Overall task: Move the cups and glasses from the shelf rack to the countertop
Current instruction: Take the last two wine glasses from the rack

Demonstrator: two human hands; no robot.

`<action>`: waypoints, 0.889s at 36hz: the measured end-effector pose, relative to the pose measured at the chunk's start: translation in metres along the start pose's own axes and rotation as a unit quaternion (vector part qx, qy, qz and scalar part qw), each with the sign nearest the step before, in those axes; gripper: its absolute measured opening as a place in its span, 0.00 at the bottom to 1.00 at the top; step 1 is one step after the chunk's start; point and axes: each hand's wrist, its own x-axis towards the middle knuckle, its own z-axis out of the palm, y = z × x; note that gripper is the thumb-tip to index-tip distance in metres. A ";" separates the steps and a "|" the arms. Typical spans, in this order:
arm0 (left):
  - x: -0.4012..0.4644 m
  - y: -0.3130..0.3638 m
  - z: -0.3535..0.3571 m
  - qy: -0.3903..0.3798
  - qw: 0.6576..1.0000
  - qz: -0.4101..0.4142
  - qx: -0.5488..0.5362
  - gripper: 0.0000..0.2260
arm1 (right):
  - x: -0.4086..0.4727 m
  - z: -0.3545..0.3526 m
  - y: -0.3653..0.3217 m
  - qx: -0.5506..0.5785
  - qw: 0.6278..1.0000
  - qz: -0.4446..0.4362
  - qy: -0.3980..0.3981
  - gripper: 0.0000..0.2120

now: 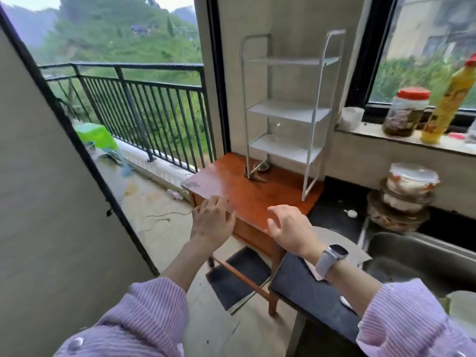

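Observation:
A white three-tier shelf rack (288, 110) stands on a red-brown wooden table (247, 191). One clear glass (277, 128) appears on its lowest shelf, hard to make out; the upper shelves look bare. The dark countertop (334, 215) lies right of the table. My left hand (211, 220) hovers over the table's front edge with fingers spread, holding nothing. My right hand (288, 228), a watch on its wrist, floats beside it with fingers curled apart, also holding nothing. Both hands are well short of the rack.
Stacked lidded containers (404, 197) sit on the counter by a metal sink (422, 256). A red-lidded jar (404, 112), a yellow bottle (448, 99) and a white cup (351, 118) stand on the windowsill. A balcony railing (144, 99) is at left, a small object (260, 168) under the rack.

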 end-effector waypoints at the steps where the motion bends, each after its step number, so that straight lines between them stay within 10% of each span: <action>1: 0.020 0.000 0.004 0.000 1.000 0.002 -0.006 0.17 | 0.017 0.000 0.006 0.000 1.000 0.006 0.006 0.19; 19: 0.277 -0.008 0.119 -0.039 0.968 0.068 -0.240 0.16 | 0.230 0.039 0.084 0.067 0.983 0.144 0.086 0.22; 32: 0.428 0.016 0.219 -0.096 0.917 0.087 -0.378 0.27 | 0.374 0.070 0.155 0.160 0.900 0.299 0.275 0.26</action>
